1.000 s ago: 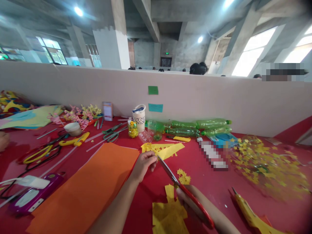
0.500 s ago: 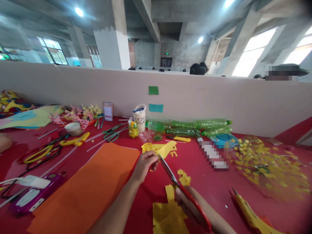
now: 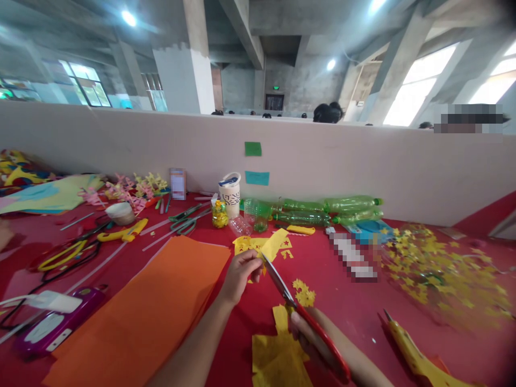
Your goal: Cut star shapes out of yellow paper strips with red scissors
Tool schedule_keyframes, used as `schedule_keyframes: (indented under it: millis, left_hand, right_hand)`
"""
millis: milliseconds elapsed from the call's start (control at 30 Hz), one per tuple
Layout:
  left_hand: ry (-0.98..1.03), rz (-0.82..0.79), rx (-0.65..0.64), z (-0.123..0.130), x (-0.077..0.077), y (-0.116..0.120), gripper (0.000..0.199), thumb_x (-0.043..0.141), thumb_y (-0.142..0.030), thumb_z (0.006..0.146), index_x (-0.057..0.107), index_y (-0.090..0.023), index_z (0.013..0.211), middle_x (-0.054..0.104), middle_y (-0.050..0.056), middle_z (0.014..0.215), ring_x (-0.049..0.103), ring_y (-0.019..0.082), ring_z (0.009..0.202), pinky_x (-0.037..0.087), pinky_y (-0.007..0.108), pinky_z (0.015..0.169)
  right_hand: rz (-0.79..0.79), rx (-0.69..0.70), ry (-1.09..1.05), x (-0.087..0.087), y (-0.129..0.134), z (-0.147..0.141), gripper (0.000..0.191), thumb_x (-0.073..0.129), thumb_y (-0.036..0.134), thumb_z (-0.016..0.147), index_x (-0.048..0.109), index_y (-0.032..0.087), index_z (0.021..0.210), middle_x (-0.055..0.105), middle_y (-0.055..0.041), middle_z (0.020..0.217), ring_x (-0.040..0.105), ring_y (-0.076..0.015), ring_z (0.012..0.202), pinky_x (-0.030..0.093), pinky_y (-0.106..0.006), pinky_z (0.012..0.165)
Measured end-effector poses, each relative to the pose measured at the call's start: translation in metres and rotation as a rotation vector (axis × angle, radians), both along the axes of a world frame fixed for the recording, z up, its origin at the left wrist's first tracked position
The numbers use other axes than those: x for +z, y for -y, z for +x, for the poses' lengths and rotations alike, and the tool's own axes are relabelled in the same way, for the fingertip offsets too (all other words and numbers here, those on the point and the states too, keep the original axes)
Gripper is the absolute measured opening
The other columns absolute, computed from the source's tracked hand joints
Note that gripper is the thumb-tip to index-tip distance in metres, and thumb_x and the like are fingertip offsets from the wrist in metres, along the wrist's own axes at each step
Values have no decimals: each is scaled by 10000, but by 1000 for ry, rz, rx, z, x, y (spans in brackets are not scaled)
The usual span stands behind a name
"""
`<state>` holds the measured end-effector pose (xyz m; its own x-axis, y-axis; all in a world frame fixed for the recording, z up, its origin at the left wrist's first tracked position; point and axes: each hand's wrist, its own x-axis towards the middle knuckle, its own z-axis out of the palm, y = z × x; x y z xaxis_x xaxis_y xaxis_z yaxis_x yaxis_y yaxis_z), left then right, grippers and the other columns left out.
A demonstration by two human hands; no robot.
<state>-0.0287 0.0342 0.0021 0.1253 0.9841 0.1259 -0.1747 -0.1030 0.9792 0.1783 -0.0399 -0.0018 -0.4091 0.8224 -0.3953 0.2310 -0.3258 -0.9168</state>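
My left hand [image 3: 245, 271] pinches a piece of yellow paper [image 3: 275, 246] at its lower left edge. My right hand [image 3: 311, 329] grips red-handled scissors [image 3: 320, 329], whose blades point up and left to the paper beside my left fingertips. Yellow paper with star-shaped holes [image 3: 243, 244] lies just behind the held piece. A small pile of yellow cut stars [image 3: 303, 293] rests above my right hand. Creased yellow sheets [image 3: 278, 359] lie on the red table below it, partly hidden by the hand.
Orange sheets [image 3: 153, 301] lie at left, beside a purple power strip [image 3: 66, 322]. Green bottles [image 3: 350, 204] and a white cup [image 3: 229, 194] stand or lie along the partition. A yellow glue gun [image 3: 415, 349] is at lower right, with star decorations [image 3: 439, 269] behind it.
The upper part of the held yellow paper has shifted slightly. Both hands and the scissors stay almost in place.
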Motion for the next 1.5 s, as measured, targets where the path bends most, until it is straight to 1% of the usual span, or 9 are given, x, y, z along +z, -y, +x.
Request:
schedule_keyframes:
  millis: [167,400,567,700,1000,1167,1267,1400,1500]
  left_hand:
    - [34,-21,-9,0,0,0,229,551,-255,809,516,-165,602,504,-28,543,460,92,488,366,217,479]
    - [42,-15,0,-1,0,-1,229,547,-245,807,508,-166,596,490,-33,530,440,86,478,352,212,471]
    - [32,-30,-7,0,-1,-1,236,557,-262,809,511,-166,598,494,-30,533,444,87,478,351,213,468]
    - [38,-17,4,3,0,0,246,548,-277,821,511,-168,604,504,-27,534,460,90,479,361,217,476]
    - [36,-26,18,6,4,3,250,551,-297,815,521,-162,607,510,-18,550,471,92,489,373,221,494]
    - [43,-36,21,6,2,3,244,560,-292,809,521,-163,605,514,-20,545,476,93,488,376,221,495]
    - [54,-38,24,6,1,2,244,562,-291,807,519,-163,604,511,-23,543,473,91,485,375,219,492]
    - [67,-38,15,6,0,2,242,559,-286,811,516,-162,608,513,-23,547,471,90,487,374,219,494]
    - [70,-39,17,5,-1,1,238,557,-288,816,523,-161,617,513,-23,552,470,90,488,372,219,493]
  right_hand:
    - [10,29,7,5,-1,-1,612,444,797,712,462,186,678,336,94,417,298,-45,341,209,-168,339]
    - [9,19,-14,2,1,1,578,467,770,731,448,193,694,300,107,434,267,-39,343,199,-164,338]
    - [-23,3,24,5,-1,-3,633,459,828,660,453,196,669,313,100,407,283,-49,337,194,-176,334]
    - [0,-24,9,5,-1,-5,615,462,798,699,466,184,658,339,84,459,300,-50,388,223,-178,379]
    - [-8,-26,17,6,4,-7,588,429,766,755,455,186,661,330,78,489,301,-59,413,219,-189,397]
    - [-37,-47,-27,-2,4,-5,542,455,706,799,453,183,657,328,82,493,281,-49,415,209,-182,411]
    - [-39,-46,-33,-6,4,-5,537,452,705,800,446,189,649,328,83,480,284,-50,390,196,-180,380]
    - [-10,-87,-21,1,5,-10,574,474,741,753,424,188,608,312,86,459,272,-42,381,187,-178,375]
    - [-8,-92,23,9,4,-13,626,474,805,676,400,193,571,301,86,435,273,-44,378,189,-186,375]
